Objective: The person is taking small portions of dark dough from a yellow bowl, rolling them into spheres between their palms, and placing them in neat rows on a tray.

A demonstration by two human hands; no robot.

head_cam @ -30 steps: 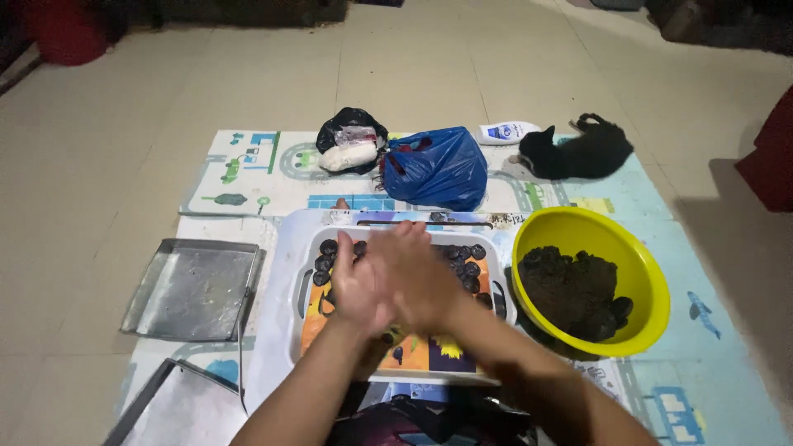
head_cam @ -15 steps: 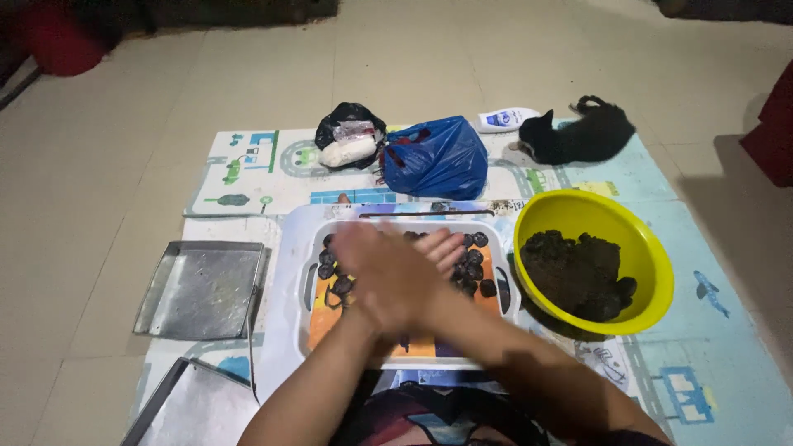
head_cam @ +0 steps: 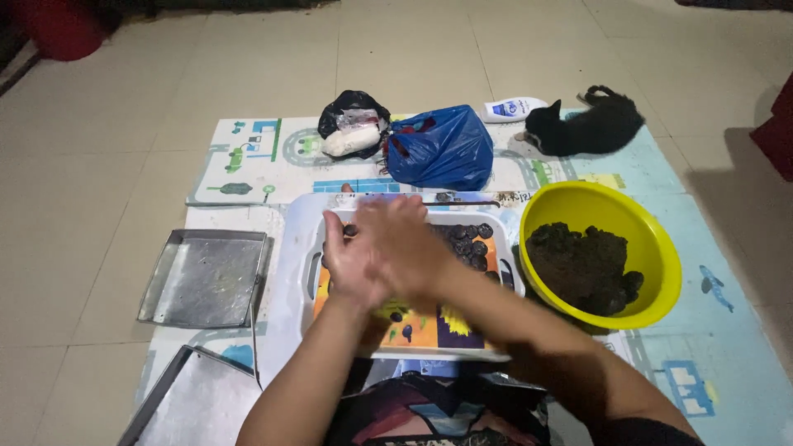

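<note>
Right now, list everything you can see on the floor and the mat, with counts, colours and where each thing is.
play mat: one, pale with road print, spread on the tiled floor
white tray: one, centre of the mat, under the hands
dark round pieces: many, blackish, in the tray's far right part
yellow bowl: one, right of the tray
dark mixture: one mass, brown-black, inside the bowl
metal trays: two, grey, left of the white tray, one nearer the camera
blue plastic bag: one, beyond the tray
black bag: one, left of the blue bag, a white bundle on it
white bottle: one, lying far right
black cat: one, lying beside the bottle
left hand; right hand: pressed together above the tray
</note>
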